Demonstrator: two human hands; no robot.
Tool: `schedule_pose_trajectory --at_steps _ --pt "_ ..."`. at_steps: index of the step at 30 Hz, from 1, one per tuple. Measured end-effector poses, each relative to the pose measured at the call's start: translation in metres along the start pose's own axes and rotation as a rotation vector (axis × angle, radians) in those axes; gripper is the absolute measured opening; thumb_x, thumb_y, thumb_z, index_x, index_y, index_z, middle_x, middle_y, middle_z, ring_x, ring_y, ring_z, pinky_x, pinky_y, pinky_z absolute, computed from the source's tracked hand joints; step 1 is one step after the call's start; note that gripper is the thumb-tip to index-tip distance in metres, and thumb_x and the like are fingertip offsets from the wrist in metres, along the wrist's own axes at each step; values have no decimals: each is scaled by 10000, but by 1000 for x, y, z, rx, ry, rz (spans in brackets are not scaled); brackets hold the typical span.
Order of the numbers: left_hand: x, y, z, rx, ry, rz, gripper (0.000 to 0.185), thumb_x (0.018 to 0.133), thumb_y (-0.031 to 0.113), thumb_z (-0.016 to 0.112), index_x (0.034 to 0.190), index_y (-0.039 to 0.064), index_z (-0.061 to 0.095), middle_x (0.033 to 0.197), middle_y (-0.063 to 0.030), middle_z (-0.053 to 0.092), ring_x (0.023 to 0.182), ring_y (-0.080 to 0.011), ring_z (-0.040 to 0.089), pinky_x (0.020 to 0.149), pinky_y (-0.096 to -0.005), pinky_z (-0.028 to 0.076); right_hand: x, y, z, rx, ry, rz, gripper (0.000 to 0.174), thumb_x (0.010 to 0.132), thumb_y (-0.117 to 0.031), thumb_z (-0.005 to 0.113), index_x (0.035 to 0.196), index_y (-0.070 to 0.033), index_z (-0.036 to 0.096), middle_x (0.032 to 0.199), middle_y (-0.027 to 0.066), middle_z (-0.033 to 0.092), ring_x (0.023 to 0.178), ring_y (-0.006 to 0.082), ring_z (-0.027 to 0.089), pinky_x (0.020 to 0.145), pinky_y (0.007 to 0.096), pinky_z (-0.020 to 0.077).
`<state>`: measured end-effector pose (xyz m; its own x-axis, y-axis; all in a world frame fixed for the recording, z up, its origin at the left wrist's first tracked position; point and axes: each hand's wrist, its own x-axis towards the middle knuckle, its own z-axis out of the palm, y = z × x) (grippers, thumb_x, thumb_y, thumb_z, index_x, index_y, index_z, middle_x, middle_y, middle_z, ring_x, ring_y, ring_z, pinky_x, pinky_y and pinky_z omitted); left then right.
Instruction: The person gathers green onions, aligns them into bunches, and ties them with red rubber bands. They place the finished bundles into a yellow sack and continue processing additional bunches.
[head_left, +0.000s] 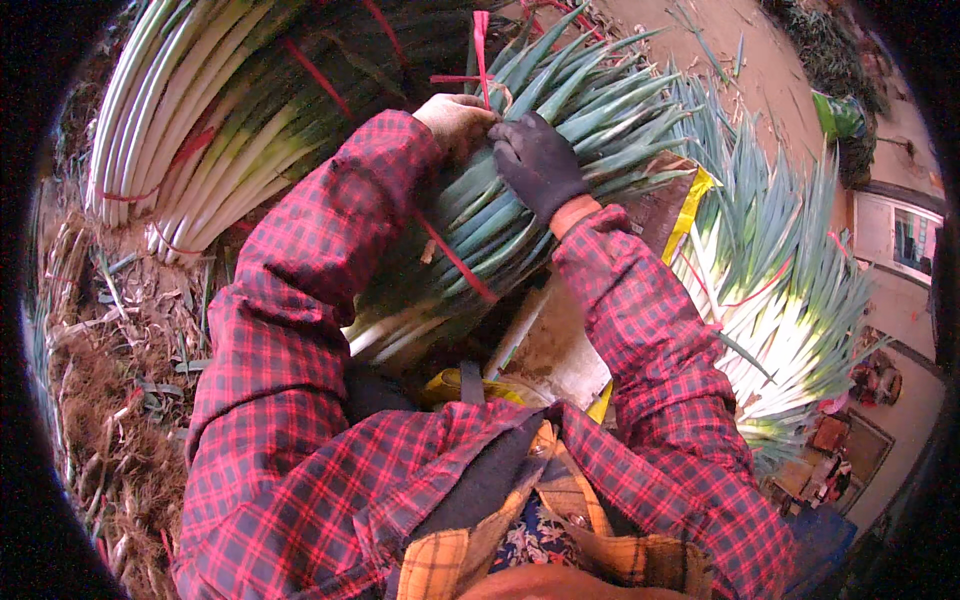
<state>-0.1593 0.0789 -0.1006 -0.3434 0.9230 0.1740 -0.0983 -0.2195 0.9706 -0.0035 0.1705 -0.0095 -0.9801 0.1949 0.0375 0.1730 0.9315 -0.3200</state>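
A large bundle of green onions (487, 217) lies across in front of me, its green leaves towards the upper right and its pale stalks at the lower left. One red tie (455, 257) crosses its middle. Near the leaf end, my left hand (456, 122), in a light glove, pinches a red plastic tie (481, 56) whose ends stick up and to the left. Against its fingertips rests my right hand (536, 161) in a dark glove, fingers bent at the tie; what they pinch is hidden.
More tied green onion bundles (161, 97) lie at the upper left. Another pile of green onions (772, 315) is at the right, beside a yellow-edged sheet (686, 214). Roots and dry scraps (112, 360) cover the ground at the left.
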Motion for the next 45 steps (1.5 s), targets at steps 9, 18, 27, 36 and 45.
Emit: schedule_pose_trajectory --at_steps 9,18,27,36,45 --pt "-9 33 -1 -228 290 -645 211 917 152 672 1114 76 666 760 10 590 544 -114 545 464 -295 436 20 -11 -12 -41 -273 162 343 857 -346 578 929 -34 702 974 247 665 911 418 656 825 519 528" --pt "-2 71 14 -628 465 -281 330 983 220 596 1223 -2 550 766 -41 606 666 -201 649 680 -378 574 24 -1 7 18 -137 382 298 865 -315 615 997 -58 690 998 232 687 945 432 659 847 535 521" --pt "-11 49 -11 935 -87 120 349 878 200 684 1218 149 621 1123 -103 656 1029 -326 642 873 -414 533 24 3 1 11 -158 299 425 930 -470 528 989 -83 692 1020 224 677 957 437 643 835 545 504" --pt "-51 72 -8 945 -13 -212 295 886 355 677 1018 91 680 927 -160 701 919 -357 673 785 -435 529 33 8 8 -3 -138 395 439 898 -507 607 962 -81 692 946 202 691 906 418 650 793 501 505" --pt "-44 69 -9 493 -20 -474 362 848 325 729 1041 19 704 918 -106 728 851 -204 683 792 -352 528 30 -2 15 71 7 366 364 806 -420 745 964 -103 663 922 139 699 871 384 660 771 480 517"
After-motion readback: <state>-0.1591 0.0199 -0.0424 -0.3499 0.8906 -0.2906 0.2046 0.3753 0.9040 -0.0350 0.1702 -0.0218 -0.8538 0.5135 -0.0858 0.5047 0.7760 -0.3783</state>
